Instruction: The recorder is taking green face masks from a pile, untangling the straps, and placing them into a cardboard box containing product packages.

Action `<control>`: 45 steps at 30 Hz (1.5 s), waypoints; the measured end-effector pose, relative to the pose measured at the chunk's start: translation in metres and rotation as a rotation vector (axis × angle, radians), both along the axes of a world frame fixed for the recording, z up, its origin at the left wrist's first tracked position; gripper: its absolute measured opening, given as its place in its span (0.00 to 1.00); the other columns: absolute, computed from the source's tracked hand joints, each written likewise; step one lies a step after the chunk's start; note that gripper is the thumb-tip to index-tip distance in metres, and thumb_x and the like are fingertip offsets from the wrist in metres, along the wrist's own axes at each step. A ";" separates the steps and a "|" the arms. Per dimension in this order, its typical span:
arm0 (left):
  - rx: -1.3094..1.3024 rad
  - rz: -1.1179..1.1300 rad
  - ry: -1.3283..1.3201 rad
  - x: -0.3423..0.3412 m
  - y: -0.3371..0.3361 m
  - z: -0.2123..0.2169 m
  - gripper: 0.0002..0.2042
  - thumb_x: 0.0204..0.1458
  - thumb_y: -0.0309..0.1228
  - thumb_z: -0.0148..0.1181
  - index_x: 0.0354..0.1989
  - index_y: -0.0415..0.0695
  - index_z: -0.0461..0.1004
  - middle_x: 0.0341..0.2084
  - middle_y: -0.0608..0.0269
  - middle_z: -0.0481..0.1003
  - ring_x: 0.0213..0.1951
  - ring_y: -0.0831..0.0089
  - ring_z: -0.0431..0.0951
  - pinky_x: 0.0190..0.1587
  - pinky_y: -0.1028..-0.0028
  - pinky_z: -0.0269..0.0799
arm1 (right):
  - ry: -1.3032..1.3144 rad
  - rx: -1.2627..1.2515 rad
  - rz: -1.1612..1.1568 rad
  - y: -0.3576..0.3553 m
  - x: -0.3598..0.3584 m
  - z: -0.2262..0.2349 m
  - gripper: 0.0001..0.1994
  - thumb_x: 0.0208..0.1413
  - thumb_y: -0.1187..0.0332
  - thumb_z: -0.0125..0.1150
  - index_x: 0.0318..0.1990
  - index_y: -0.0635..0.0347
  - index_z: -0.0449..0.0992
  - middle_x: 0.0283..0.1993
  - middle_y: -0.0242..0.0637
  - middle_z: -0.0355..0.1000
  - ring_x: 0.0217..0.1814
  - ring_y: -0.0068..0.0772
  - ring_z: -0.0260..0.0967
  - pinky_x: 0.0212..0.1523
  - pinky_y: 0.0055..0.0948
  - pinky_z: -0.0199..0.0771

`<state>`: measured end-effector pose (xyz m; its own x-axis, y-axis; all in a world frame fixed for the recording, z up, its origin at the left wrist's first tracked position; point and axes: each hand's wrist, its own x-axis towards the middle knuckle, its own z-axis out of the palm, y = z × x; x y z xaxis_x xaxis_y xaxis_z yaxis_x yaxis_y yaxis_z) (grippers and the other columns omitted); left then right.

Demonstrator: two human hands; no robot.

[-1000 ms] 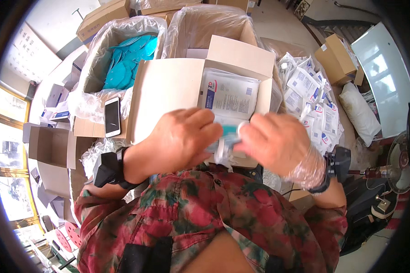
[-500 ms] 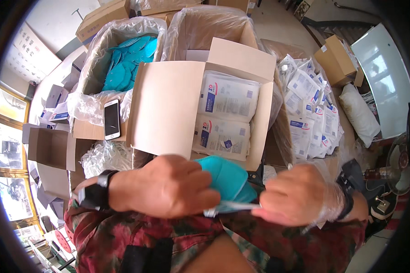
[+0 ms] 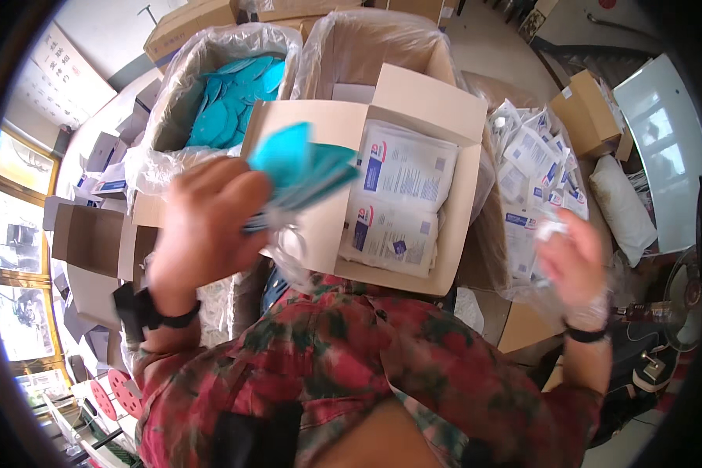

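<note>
My left hand [image 3: 210, 218] is closed round a small bunch of teal face masks [image 3: 300, 160], held up over the left flap of an open carton [image 3: 427, 105]. White ear loops [image 3: 288, 253] hang below them. Both hand and masks are smeared by motion. Inside the carton lie flat white packs [image 3: 409, 168] with blue and red print, in two stacks. Off to the right, my right hand [image 3: 573, 261] is raised beside a heap of similar packs [image 3: 534, 160]. Its fingers are closed around something white and blurred that I cannot make out.
Behind the carton stand a plastic-lined box [image 3: 156, 117] of loose teal masks [image 3: 238, 101] and another lined box [image 3: 382, 39]. Small open boxes [image 3: 93, 242] crowd the left. A white sack [image 3: 622, 207], a fan [image 3: 682, 296] and a pale panel [image 3: 659, 140] are at right.
My hands, close together before at a teal mask and its white band, have parted. The left has risen leftward with the masks; the right has moved right and up. The view has shifted slightly.
</note>
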<state>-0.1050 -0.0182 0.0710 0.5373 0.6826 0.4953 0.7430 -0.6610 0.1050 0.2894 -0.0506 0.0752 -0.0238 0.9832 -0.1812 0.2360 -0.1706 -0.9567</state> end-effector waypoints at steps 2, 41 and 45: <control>-0.005 -0.042 -0.075 0.023 0.018 -0.019 0.14 0.31 0.30 0.65 0.24 0.42 0.65 0.20 0.57 0.65 0.24 0.55 0.70 0.25 0.61 0.66 | 0.203 -0.055 0.193 0.027 -0.028 -0.028 0.09 0.60 0.70 0.53 0.43 0.65 0.70 0.27 0.33 0.71 0.17 0.11 0.54 0.17 0.14 0.51; -0.291 -0.814 0.000 0.042 -0.031 -0.015 0.10 0.33 0.32 0.61 0.21 0.48 0.64 0.16 0.68 0.59 0.17 0.72 0.66 0.17 0.72 0.61 | -0.553 0.542 1.101 -0.029 -0.058 0.031 0.09 0.49 0.66 0.62 0.25 0.52 0.67 0.21 0.29 0.60 0.19 0.29 0.66 0.17 0.29 0.65; -0.268 -0.176 -0.044 -0.029 -0.005 -0.010 0.13 0.31 0.31 0.64 0.21 0.42 0.65 0.18 0.59 0.66 0.19 0.57 0.69 0.21 0.63 0.65 | -0.608 0.101 0.489 -0.023 0.016 0.043 0.05 0.48 0.71 0.58 0.25 0.60 0.71 0.17 0.33 0.64 0.18 0.26 0.66 0.20 0.27 0.64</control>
